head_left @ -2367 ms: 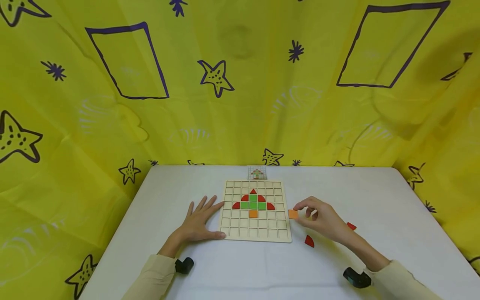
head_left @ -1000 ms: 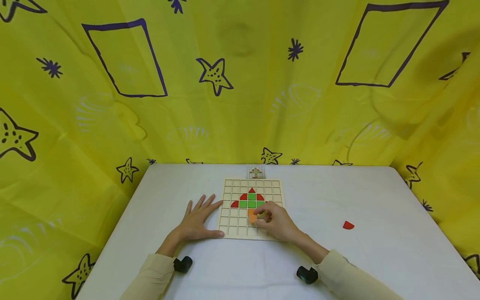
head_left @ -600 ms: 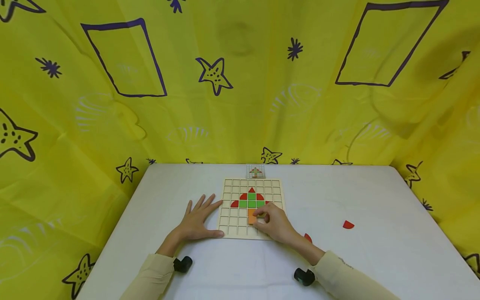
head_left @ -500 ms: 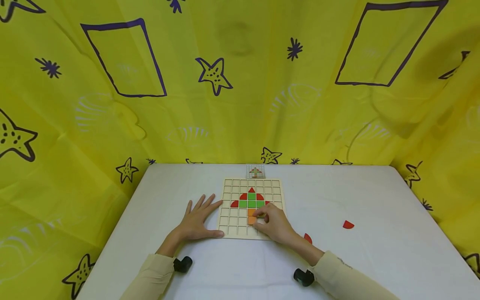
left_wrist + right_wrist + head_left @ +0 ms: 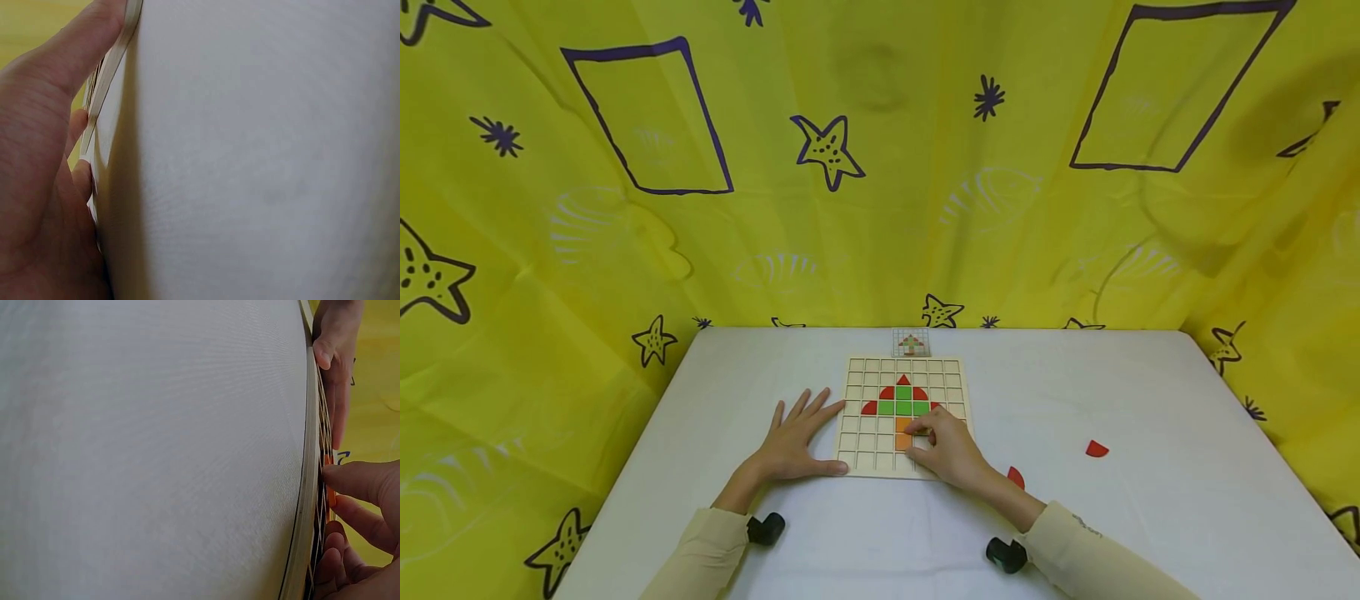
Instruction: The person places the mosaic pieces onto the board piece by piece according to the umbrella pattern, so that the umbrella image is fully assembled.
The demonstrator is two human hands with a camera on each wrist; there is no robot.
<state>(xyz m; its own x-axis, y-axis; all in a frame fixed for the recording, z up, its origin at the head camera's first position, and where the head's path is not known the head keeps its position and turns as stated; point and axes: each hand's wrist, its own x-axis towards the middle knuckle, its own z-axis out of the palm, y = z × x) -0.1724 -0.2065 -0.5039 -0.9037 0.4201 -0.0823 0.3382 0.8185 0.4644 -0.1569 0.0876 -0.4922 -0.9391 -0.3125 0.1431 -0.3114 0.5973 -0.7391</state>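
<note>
A wooden grid board (image 5: 867, 461) lies on the white table. My right hand (image 5: 951, 446) is over its lower middle, thumb and index finger pinching an orange square tile (image 5: 902, 442) that appears to lie in a cell. Directly above it sits another orange tile (image 5: 902, 424), partly covered by the fingers. Green squares (image 5: 904, 407) and red pieces (image 5: 887, 392) form a tree shape higher up. My left hand (image 5: 793, 446) lies spread at the board's left edge, thumb and a fingertip touching it. The right wrist view shows orange (image 5: 331, 492) between the right thumb and index finger.
Two red rounded pieces lie on the table right of the board: a nearer piece (image 5: 1016, 477) beside the right forearm and a farther piece (image 5: 1097, 449). A small pattern card (image 5: 912, 342) stands behind the board. A yellow curtain (image 5: 880, 250) hangs beyond the table.
My right hand has carried the orange tile from the right of the board leftward onto the grid, below the first orange tile. It has settled into the cell. My left hand stays put.
</note>
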